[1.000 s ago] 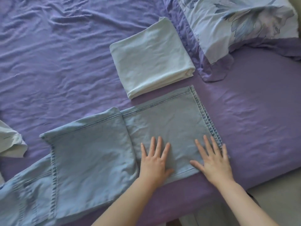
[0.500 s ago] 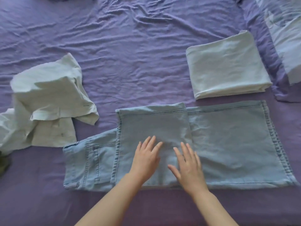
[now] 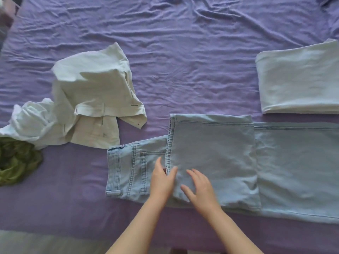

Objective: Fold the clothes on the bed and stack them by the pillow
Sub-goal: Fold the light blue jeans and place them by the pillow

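Light blue jeans (image 3: 216, 158) lie flat across the near part of the purple bed, legs folded back over themselves, waistband at the left. My left hand (image 3: 162, 180) rests at the hem edge of the folded leg, thumb and fingers on either side of the seam. My right hand (image 3: 199, 186) lies flat on the folded leg just to its right, fingers spread. A folded pale garment (image 3: 300, 79) sits at the right edge. The pillow is out of view.
A crumpled cream garment (image 3: 91, 92) and a white one (image 3: 31, 121) lie unfolded at the left, with a green cloth (image 3: 16, 162) at the left edge. The wrinkled purple sheet (image 3: 183, 43) stretches behind. The bed's near edge runs along the bottom.
My view has swung left, so the pillow has left the frame and the unfolded pile appears. Both hands have slid leftwards along the jeans to the folded hem edge.
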The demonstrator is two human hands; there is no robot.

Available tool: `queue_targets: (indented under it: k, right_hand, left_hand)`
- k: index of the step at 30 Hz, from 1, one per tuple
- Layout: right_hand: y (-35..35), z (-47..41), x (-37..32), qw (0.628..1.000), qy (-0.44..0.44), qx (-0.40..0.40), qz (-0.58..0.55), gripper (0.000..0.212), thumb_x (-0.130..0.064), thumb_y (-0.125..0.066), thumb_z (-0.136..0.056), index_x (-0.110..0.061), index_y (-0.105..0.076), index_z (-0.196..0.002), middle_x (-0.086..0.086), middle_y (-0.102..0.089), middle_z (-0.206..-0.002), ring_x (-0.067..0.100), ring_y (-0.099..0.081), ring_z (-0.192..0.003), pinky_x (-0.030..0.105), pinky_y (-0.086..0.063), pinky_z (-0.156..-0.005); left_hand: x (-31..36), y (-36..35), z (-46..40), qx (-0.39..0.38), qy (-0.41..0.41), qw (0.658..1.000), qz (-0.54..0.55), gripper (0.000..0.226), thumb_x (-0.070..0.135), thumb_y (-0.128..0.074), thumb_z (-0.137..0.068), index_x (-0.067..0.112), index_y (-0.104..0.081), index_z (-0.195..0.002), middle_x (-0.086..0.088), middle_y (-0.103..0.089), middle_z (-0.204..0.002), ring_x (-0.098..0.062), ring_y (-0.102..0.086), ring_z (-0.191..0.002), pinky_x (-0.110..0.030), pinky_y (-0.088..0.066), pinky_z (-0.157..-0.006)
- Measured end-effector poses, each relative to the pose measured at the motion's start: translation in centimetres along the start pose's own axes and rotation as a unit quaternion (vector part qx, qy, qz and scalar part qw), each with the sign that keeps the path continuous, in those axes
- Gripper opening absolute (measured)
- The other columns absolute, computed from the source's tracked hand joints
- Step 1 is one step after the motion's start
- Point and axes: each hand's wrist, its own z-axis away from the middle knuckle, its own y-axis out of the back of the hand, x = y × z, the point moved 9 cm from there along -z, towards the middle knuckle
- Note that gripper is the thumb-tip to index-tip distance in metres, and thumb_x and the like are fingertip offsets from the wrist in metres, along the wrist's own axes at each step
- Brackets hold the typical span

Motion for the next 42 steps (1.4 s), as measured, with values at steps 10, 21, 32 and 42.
queue_targets:
  k: [10,21,32,42]
  right_hand:
    - [7.7,1.2,0.3,0.951,-0.064,0.143,-0.267,0.052,-0.004,-0.061,-0.084,-0.026,-0.048,-0.129,-0.012,-0.061,-0.117,-0.008,-0.056,-0.099,0.0,-0.038,-0.082]
    - [21.5,9.1,10.6,0.835,-0.078,0.376,-0.393,0.024,-0.012,-0.071,-0.08,-0.035,-0.064,-0.083,-0.017,-0.063,-0.07,-0.003,-0.052,-0.063,0.01,-0.044,-0.061]
    - [30.7,17.5,25.9,0.809,-0.189,0.501,-0.243,0.033,-0.005,-0.066,-0.082,-0.032,-0.051,-0.091,0.003,-0.06,-0.079,0.017,-0.057,-0.07,0.024,-0.044,-0.066]
    - [31.2,19.4,35.6,0.814,-0.291,0.455,-0.213,0.02,-0.021,-0.066,-0.085,-0.025,-0.048,-0.092,-0.013,-0.057,-0.072,0.0,-0.055,-0.064,0.015,-0.039,-0.052]
  left_hand:
    - [8.7,-4.5,3.6,-0.238,-0.019,0.938,0.252,0.028,0.021,-0.044,-0.099,0.01,-0.065,-0.113,-0.005,-0.074,-0.087,-0.009,-0.068,-0.073,-0.02,-0.053,-0.065]
    - [28.4,-11.4,4.0,-0.054,-0.516,0.644,-0.562,0.027,0.021,-0.052,-0.085,0.031,-0.059,-0.11,0.012,-0.062,-0.11,-0.018,-0.042,-0.122,-0.044,-0.013,-0.11]
    - [39.0,-28.7,8.7,-0.055,-0.58,0.645,-0.495,0.03,0.007,-0.052,-0.089,0.021,-0.054,-0.116,-0.003,-0.049,-0.116,-0.024,-0.034,-0.127,-0.055,-0.008,-0.115]
    - [40.5,-44.2,11.4,-0.078,-0.586,0.634,-0.498,0.035,0.002,-0.054,-0.081,0.011,-0.054,-0.114,-0.01,-0.045,-0.121,-0.026,-0.032,-0.127,-0.036,-0.037,-0.091]
